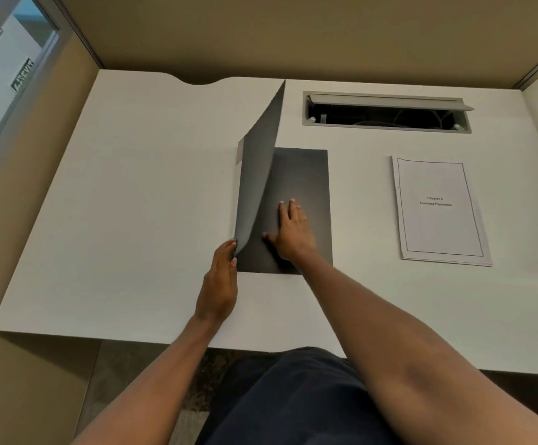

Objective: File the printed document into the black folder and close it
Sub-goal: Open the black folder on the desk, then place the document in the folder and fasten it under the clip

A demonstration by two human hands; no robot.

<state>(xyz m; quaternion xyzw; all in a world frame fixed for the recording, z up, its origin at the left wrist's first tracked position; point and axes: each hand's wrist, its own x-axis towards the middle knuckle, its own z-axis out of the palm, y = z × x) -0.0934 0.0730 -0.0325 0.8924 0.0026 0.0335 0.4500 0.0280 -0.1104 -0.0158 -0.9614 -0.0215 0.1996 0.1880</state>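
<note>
Opening step: left hand (pixel 217 284) fingers (pixel 231 248) pinch the black folder (pixel 303 178) cover upright, right hand (pixel 293 232) fingers spread flat inside; next, fetch the printed document (pixel 439 210) near the surface's (pixel 132 220) right edge.

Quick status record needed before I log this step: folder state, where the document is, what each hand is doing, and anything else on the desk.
folder: black folder on the white desk, front cover lifted partway open
left hand: pinching the lower edge of the raised cover
right hand: flat on the inside of the back panel, pressing it down
document: printed document lies flat to the right of the folder, apart from it, not yet filed
other: open cable hatch at the desk's far side
</note>
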